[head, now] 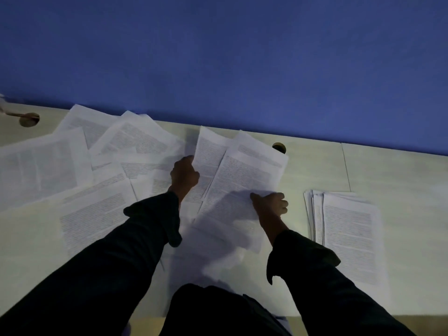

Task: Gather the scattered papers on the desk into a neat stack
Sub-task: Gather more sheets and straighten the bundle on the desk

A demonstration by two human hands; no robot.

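Several printed white sheets (pixel 80 180) lie scattered and overlapping over the left and middle of the pale desk (pixel 392 170). My left hand (pixel 184 174) grips the left edge of a sheet (pixel 210 154) near the desk's middle. My right hand (pixel 272 204) pinches the right side of a tilted sheet (pixel 244 180) that overlaps it, thumb on top. A loosely squared stack of papers (pixel 349 236) rests to the right of my right hand. More sheets lie under my forearms, partly hidden by my dark sleeves.
A blue wall (pixel 218 57) rises right behind the desk's far edge. Two round cable holes (pixel 29 119) (pixel 279 147) sit in the desk near that edge. A seam (pixel 346 166) runs across the desk at the right. My dark-clothed body fills the bottom middle.
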